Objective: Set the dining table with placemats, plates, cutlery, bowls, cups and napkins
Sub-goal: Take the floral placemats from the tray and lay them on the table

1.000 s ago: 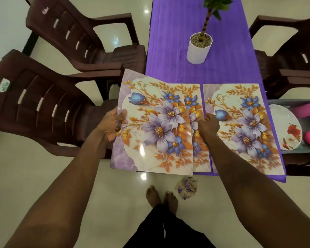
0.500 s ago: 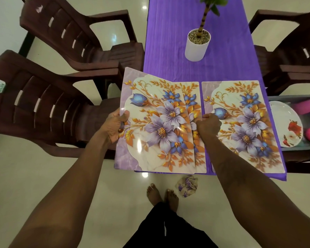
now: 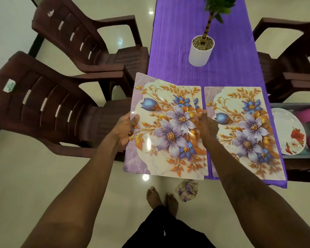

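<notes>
Two hands on one stack (image 3: 168,133) of floral placemats; at least two sheets, the upper slid a little leftward off the lower.

- Left hand (image 3: 124,130): fingers (image 3: 135,119) closed over the stack's left edge, thumb on top, the rest beneath.
- Right hand (image 3: 207,125): fingers curled at the stack's right edge, gripping it. Which sheet they hold cannot be told.
- Stack: between the two sets of fingers, long axis running away from the person. It is tilted rather than flat, and its left side hangs out past the bench (image 3: 177,51) edge.
- Laid mat (image 3: 243,129): flat on the bench, just right of the right fingers, close beside the stack, long axis the same way.
- Purple bench cloth: ahead of the fingers, with a plant (image 3: 201,51) in a white pot well beyond them.
- Plate (image 3: 286,129): in a tray (image 3: 292,105) well right of the right fingers, past the laid mat, with pink items I cannot identify.
- Chairs (image 3: 43,108): two, brown, left of the left fingers.
- Wrapper (image 3: 187,189): crumpled on the floor, below the fingers.

Stage, by judgement: early. One mat is down, and no plate, cutlery, bowl, cup or napkin is on the bench.

Next, by judgement: the top sheet parts from the stack. The place beside the laid mat lies almost beneath the fingers, so a short drop rightward would square it. The left hand is nearer that sheet's free edge.
</notes>
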Demonstrator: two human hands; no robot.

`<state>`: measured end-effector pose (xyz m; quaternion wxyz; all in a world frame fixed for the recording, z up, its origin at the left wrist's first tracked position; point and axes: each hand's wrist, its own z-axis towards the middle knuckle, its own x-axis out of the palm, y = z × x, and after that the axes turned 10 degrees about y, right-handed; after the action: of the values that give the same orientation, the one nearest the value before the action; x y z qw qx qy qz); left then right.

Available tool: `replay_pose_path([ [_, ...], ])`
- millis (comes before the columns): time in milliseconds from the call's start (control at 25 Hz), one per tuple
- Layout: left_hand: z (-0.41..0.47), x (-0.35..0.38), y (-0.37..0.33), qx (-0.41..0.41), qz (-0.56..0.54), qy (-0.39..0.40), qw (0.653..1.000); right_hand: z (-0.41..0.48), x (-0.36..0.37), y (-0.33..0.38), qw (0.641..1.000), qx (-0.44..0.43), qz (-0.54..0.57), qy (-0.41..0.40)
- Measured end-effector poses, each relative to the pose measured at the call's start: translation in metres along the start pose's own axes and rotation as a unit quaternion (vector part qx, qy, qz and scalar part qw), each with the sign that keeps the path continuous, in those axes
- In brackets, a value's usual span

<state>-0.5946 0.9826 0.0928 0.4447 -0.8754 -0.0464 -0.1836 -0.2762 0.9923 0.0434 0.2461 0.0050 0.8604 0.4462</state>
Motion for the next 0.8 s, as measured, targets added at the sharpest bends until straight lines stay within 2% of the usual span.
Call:
replay_pose_path([
  [80,0.0,0.003,-0.001,0.008,0.006,0.001,1.0,-0.002,0.0,0.003,0.998,0.01,0.018,0.061],
  [160,0.0,0.005,-0.002,0.018,0.028,-0.011,0.999,-0.003,-0.003,0.002,0.996,-0.041,0.019,0.079],
  [440,-0.005,0.006,-0.013,0.064,0.067,-0.088,0.992,-0.01,-0.018,0.012,0.976,-0.089,0.063,0.189],
  [600,-0.003,0.012,-0.029,0.087,0.054,-0.087,0.991,-0.003,-0.015,0.01,0.972,-0.086,0.101,0.194],
  [800,-0.006,0.006,-0.03,0.088,0.036,-0.079,0.992,-0.002,-0.008,0.022,0.973,-0.08,0.098,0.194],
])
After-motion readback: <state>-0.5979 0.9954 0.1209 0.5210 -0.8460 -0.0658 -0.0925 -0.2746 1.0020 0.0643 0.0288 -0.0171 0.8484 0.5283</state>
